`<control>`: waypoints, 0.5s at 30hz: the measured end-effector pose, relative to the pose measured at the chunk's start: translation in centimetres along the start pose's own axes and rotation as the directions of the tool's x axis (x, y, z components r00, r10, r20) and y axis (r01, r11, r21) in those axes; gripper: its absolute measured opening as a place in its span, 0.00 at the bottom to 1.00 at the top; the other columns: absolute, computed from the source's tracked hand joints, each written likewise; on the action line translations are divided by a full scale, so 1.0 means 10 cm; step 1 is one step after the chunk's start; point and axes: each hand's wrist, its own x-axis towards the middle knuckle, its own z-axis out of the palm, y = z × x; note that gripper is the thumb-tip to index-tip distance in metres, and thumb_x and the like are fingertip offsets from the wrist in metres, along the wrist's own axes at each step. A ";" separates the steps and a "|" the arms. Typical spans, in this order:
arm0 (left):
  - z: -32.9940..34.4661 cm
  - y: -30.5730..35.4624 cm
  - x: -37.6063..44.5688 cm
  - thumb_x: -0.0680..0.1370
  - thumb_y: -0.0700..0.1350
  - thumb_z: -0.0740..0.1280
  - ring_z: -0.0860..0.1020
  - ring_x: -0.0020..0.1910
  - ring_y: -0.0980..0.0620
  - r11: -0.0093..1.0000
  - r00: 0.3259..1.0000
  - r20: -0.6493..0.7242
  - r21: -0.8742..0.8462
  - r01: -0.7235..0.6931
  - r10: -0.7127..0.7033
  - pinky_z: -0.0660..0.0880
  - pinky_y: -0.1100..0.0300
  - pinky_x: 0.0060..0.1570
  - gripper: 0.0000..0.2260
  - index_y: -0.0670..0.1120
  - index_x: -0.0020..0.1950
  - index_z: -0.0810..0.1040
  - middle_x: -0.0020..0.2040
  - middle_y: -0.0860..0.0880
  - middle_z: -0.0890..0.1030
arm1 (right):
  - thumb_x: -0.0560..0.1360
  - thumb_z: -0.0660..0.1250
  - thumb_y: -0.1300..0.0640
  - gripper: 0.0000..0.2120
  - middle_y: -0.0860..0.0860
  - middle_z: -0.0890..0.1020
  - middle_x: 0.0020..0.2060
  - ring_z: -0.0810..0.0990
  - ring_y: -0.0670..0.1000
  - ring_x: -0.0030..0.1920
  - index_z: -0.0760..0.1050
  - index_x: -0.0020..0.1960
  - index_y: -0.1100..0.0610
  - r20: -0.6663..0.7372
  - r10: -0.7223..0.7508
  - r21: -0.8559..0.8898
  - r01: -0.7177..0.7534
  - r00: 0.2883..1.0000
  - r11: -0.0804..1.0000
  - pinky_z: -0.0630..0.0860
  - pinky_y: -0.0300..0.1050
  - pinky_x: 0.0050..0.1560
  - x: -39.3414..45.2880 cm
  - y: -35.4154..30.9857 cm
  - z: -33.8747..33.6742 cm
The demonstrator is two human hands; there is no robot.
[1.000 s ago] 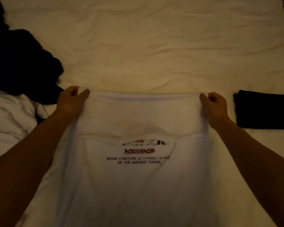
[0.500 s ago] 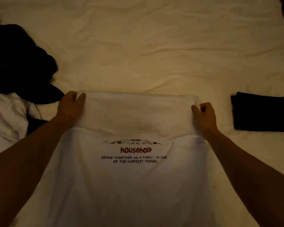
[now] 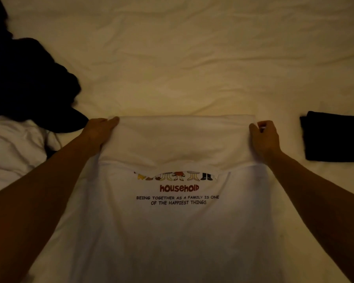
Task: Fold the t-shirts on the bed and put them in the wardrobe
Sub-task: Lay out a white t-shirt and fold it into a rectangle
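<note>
— White cotton, is that the t-shirt you fold?

— Yes. My white t-shirt [image 3: 178,231] lies flat on the bed sheet [image 3: 182,68], print side up, and its far part is folded back toward me, so the fold covers the top of the printed figures. Under them I read "household".

— Where are your hands?

— They are wide apart, one at each far corner of the t-shirt. My left hand [image 3: 99,132] holds the left corner, fingers quite straight along the fold edge with the cloth coming over the palm side. My right hand [image 3: 264,137] pinches the right corner, fingers curled around the cloth.

— What else is near the t-shirt?

— To its right, a folded black garment [image 3: 333,136], apart from it. To its left, a loose dark garment pile [image 3: 27,84], and nearer to me a crumpled white garment [image 3: 12,146].
</note>
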 end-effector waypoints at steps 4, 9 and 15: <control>0.02 -0.01 0.00 0.80 0.49 0.68 0.76 0.54 0.45 0.998 0.999 -0.024 -0.052 -0.025 0.023 0.72 0.53 0.54 0.18 0.42 0.67 0.75 0.60 0.44 0.77 | 0.73 0.74 0.46 0.24 0.57 0.75 0.53 0.75 0.58 0.52 0.72 0.59 0.62 0.177 0.234 0.133 -0.259 0.956 0.957 0.74 0.50 0.49 0.11 -0.14 -0.06; -0.04 0.09 -0.04 0.79 0.47 0.69 0.79 0.51 0.45 0.993 0.999 -0.022 -0.111 -0.029 0.027 0.75 0.50 0.55 0.05 0.47 0.51 0.78 0.57 0.43 0.79 | 0.76 0.71 0.59 0.17 0.54 0.78 0.47 0.76 0.54 0.43 0.75 0.62 0.66 0.213 0.172 0.166 -0.209 0.962 0.964 0.74 0.47 0.46 0.18 -0.27 -0.18; -0.11 0.18 -0.25 0.80 0.46 0.68 0.77 0.46 0.52 0.974 0.980 -0.110 -0.139 -0.179 0.164 0.77 0.62 0.49 0.04 0.49 0.46 0.76 0.45 0.52 0.77 | 0.77 0.69 0.57 0.04 0.51 0.77 0.43 0.76 0.52 0.45 0.75 0.50 0.57 0.135 0.046 0.289 -0.083 0.990 0.954 0.75 0.49 0.48 0.02 -0.24 -0.27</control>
